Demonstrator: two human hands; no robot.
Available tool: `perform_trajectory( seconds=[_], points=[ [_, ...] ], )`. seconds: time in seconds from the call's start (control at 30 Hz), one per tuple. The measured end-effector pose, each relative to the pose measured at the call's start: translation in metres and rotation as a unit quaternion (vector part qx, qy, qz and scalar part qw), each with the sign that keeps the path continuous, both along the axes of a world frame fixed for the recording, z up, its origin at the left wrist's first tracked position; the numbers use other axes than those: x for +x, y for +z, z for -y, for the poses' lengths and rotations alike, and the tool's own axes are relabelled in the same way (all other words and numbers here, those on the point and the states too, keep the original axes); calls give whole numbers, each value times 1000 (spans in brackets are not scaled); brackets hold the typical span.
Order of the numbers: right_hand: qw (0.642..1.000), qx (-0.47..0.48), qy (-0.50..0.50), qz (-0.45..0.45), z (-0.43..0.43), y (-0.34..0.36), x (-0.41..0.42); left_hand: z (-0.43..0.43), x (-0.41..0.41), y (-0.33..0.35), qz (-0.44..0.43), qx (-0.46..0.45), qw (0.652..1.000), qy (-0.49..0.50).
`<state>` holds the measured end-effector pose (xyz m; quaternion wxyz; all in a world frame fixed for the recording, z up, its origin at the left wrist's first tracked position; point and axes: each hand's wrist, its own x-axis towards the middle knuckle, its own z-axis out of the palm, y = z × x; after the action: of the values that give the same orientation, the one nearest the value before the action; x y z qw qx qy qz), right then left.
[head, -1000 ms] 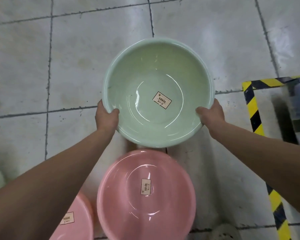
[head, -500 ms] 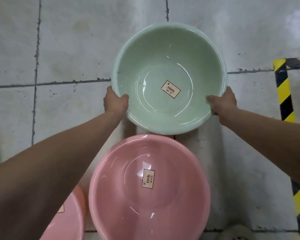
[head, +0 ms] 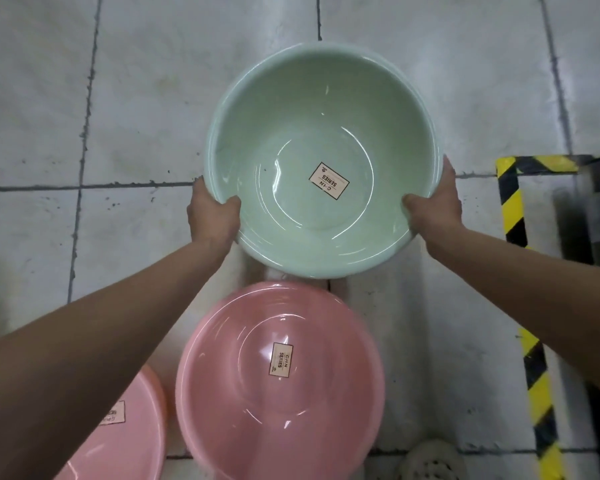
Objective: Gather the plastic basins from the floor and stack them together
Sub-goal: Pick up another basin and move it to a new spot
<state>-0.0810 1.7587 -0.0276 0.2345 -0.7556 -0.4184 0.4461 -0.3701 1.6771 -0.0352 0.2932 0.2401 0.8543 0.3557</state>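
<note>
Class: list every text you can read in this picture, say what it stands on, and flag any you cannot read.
"CHN SERIES": first label, inside the green basin.
"CHN SERIES": second label, inside the middle pink basin.
Third label, inside the left pink basin: partly hidden and blurred, unreadable.

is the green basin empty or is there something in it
Empty: the green basin shows only a bare glossy inside and a label stuck to its bottom.
</note>
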Motion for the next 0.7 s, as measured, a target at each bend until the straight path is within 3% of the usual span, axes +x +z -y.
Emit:
perform_trajectory(
  seconds=[0.17,0.37,0.5,0.7],
  points=[
    [999,-3,36,-22,14,88,1,43,5,86,16,13,1000,21],
    [988,-49,148,-5,75,156,-7,144,7,157,30,-51,996,68],
    [973,-78,216,1,121,158,-8,213,16,156,40,-93,990,101],
    [952,-135,272,29,197,106,9,300,34,111,51,-121,982,137]
  ],
)
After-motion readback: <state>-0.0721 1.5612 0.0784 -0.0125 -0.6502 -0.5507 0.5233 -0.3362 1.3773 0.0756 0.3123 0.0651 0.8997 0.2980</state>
